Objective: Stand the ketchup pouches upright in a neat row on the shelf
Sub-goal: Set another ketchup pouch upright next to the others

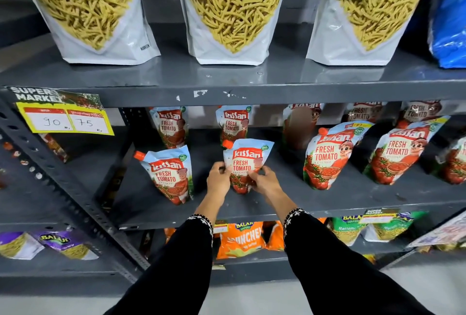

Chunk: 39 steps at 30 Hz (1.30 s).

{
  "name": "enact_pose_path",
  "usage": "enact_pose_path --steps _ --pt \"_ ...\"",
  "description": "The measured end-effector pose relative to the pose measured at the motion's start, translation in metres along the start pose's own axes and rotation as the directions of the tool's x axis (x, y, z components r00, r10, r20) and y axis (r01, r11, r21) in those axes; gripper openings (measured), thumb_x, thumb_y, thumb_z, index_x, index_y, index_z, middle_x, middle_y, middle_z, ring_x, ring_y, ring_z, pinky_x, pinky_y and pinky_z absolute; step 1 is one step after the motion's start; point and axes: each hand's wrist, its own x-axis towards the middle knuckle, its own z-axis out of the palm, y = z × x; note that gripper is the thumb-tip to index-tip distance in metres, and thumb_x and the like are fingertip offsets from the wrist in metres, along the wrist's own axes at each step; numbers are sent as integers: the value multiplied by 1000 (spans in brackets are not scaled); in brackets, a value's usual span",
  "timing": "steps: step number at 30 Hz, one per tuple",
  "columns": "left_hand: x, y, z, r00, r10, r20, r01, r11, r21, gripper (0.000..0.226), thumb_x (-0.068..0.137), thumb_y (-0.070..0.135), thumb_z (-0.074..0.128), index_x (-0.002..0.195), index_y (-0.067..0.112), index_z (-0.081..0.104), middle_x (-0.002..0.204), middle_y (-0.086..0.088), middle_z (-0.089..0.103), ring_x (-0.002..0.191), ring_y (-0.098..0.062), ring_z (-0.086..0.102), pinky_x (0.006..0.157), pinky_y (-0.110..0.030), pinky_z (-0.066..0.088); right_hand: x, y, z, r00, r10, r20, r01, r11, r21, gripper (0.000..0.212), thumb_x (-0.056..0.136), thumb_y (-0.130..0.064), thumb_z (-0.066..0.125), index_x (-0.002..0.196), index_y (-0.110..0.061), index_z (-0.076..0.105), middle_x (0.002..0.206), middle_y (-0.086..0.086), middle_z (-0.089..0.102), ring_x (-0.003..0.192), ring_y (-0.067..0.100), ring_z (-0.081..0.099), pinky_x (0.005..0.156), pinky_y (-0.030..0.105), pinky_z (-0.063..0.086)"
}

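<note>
On the grey middle shelf [340, 201] a ketchup pouch [245, 161] with an orange cap stands upright near the front. My left hand [219, 180] grips its left side and my right hand [264, 180] grips its right side, covering the lower edges. Left of it another pouch [171, 176] stands upright at the front. To the right, two larger pouches [330, 156] [401, 151] lean in the front row. Further pouches stand behind, such as the back-left pouch [170, 125] and the one behind the held pouch [233, 120].
The upper shelf edge [252, 95] overhangs the pouches, with large snack bags [227, 12] above. A slanted grey upright [83, 201] and a yellow price tag [65, 119] are at left. Orange chip bags [242, 239] fill the shelf below.
</note>
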Motion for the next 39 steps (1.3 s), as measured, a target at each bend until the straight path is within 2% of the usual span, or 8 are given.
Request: enact_pose_path --steps 9,13,15,22,27,30,32,39 --pt "-1 1 -4 1000 6 22 -7 999 34 36 95 22 49 128 8 50 128 -16 60 115 -29 57 96 -38 46 -2 2 2 1000 23 -10 -24 1000 -19 43 87 -11 61 127 -6 46 129 12 58 118 29 57 100 40 50" --pt "-2 -2 -9 999 -53 -7 53 998 22 44 94 27 51 133 7 46 131 -15 58 119 -28 54 100 -36 44 -6 9 8 991 84 -100 -99 984 -151 53 81 -18 67 126 -1 44 123 15 60 111 30 59 86 37 50" --pt "-3 -5 -13 993 -107 -51 108 994 8 47 94 30 50 133 5 45 134 -15 56 122 -30 52 102 -37 42 -10 12 16 985 103 -137 -131 969 -211 53 78 -19 67 122 1 48 115 18 63 99 28 61 77 33 49" --pt "-16 -32 -43 908 -273 -318 243 961 -131 44 92 30 53 118 -5 56 122 -25 62 116 -40 55 96 -41 44 -25 15 55 961 239 -141 -266 936 -230 45 79 -11 63 122 0 55 120 17 62 97 32 62 92 44 55" --pt "-17 -47 -83 824 -341 -452 264 938 -226 56 85 19 64 127 -8 39 133 -29 49 120 -44 50 98 -49 42 -36 20 92 982 186 21 -175 952 -252 47 80 -9 68 123 7 56 92 15 64 84 27 61 80 33 49" --pt "-5 -53 -111 880 -248 -406 188 965 -181 56 88 16 60 136 0 38 136 -23 51 121 -39 51 100 -46 45 -44 15 119 986 102 132 -58 951 -305 71 81 -9 70 142 -2 35 138 16 50 121 30 54 93 35 49" --pt "2 -54 -123 916 -202 -346 156 976 -155 56 91 14 55 142 6 35 140 -18 49 126 -35 49 103 -42 42 -47 10 133 979 47 196 21 944 -329 77 82 -9 69 146 -5 27 149 15 39 130 29 47 99 37 47" --pt "15 -58 -138 945 -156 -289 95 972 -214 39 92 5 49 132 4 48 132 -15 58 118 -28 56 87 -27 42 -49 8 166 986 -24 165 80 936 -342 35 83 -7 65 116 -1 55 119 18 66 105 31 65 79 31 51"
